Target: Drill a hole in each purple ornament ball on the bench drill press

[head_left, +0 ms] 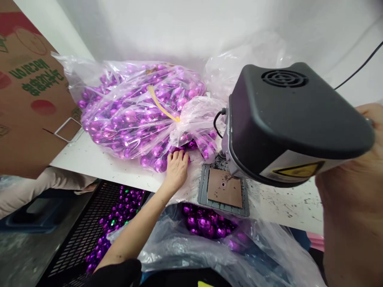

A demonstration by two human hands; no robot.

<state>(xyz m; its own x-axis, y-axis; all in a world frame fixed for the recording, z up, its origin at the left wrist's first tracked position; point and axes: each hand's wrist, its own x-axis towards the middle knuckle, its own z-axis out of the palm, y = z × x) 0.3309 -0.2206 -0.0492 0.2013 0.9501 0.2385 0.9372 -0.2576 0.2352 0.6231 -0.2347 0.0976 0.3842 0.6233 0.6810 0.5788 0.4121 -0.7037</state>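
My left hand [177, 169] reaches to the lower edge of a large clear plastic bag [131, 107] full of shiny purple balls. Its fingers are curled at the purple balls by the bag's opening; what the fingertips hold, if anything, is hidden. On the right, my right hand [353, 175] is wrapped round the far side of a black machine head [299, 111] with a vent and a yellow warning label. Below the machine lies a brown square plate [226, 187] with a small hole, set on a grey base [203, 185].
A cardboard box [32, 91] stands at the left. Under the table, a black crate [80, 235] holds purple and some green balls. Another open plastic bag [179, 247] with purple balls [206, 223] lies in front of me. A person's leg [50, 187] shows at the left.
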